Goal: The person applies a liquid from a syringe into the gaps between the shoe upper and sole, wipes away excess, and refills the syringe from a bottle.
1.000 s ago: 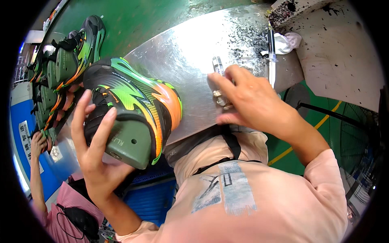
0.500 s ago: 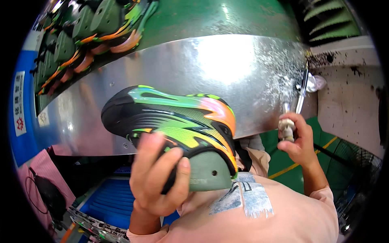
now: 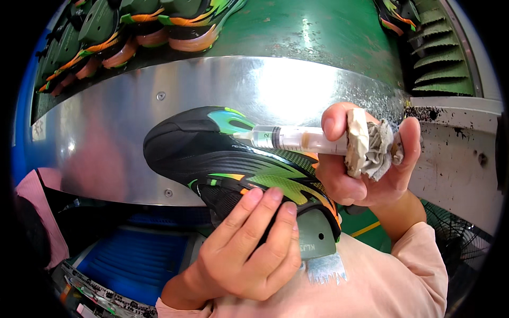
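Observation:
A black, green and orange sports shoe (image 3: 201, 153) lies tilted on its side before me, toe to the left, over the steel ledge. A grey-green shoe last (image 3: 318, 230) fills its collar. My left hand (image 3: 249, 249) grips the shoe at its tongue and opening, fingers curled over the upper. My right hand (image 3: 339, 175) is closed round a clear syringe (image 3: 291, 139), with pale padding and a crumpled grey cloth (image 3: 377, 151) at its plunger end. The syringe tip points left and meets the shoe's side near the turquoise sole edge; exact contact is hard to tell.
Several similar shoes (image 3: 193, 40) on lasts line the green belt (image 3: 328, 32) at the far left. The steel ledge (image 3: 116, 116) runs along its near side. Another shoe (image 3: 397, 16) and green hanging flaps (image 3: 440, 58) are at the far right. A fan cage (image 3: 458, 228) stands lower right.
My right hand has brought the syringe from the ledge's right end leftward to the shoe. The shoe, still in my left hand, sits slightly farther right. The view has shifted.

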A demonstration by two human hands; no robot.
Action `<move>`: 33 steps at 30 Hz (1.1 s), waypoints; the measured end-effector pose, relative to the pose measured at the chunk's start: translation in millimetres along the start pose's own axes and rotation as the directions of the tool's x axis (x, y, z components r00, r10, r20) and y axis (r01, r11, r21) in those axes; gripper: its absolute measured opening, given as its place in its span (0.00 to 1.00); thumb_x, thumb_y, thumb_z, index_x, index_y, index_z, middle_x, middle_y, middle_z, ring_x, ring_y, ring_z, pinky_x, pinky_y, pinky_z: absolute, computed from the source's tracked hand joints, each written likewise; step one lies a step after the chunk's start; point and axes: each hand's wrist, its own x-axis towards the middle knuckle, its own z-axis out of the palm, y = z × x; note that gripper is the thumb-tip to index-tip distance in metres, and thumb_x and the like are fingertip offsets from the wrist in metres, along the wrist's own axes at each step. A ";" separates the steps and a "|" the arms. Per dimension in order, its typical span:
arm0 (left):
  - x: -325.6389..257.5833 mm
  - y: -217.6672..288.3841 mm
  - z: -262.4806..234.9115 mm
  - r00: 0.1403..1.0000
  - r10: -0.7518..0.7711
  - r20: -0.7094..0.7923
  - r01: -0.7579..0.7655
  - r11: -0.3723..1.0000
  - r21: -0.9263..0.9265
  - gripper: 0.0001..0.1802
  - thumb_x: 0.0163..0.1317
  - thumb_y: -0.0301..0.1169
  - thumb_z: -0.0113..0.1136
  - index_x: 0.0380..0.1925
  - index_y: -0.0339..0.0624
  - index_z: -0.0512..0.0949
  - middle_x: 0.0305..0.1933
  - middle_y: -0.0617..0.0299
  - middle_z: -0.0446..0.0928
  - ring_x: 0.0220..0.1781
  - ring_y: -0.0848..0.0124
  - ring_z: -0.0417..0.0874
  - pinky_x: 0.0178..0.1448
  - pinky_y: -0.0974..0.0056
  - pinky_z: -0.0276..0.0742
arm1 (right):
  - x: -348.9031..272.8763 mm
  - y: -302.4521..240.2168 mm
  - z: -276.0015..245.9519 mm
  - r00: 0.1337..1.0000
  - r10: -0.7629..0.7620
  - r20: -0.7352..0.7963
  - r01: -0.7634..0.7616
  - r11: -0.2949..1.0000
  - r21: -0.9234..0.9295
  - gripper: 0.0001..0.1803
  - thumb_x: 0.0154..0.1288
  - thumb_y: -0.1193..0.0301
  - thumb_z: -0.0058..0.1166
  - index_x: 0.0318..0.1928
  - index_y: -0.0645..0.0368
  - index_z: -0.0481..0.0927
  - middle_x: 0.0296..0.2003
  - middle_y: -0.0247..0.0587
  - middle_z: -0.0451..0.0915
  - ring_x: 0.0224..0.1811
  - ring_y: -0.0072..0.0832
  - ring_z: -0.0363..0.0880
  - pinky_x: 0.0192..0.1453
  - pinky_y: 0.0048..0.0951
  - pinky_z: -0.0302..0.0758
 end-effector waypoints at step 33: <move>-39.2 16.3 3.6 0.999 0.027 0.019 -0.029 0.992 0.125 0.06 0.53 0.23 0.56 0.32 0.41 0.74 0.42 0.62 0.74 0.49 0.59 0.78 0.58 0.53 0.73 | -104.5 0.1 -13.1 0.969 0.093 -0.229 -0.078 0.994 0.075 0.47 0.56 0.34 0.37 0.51 0.71 0.61 0.30 0.36 0.68 0.22 0.17 0.64 0.26 0.17 0.62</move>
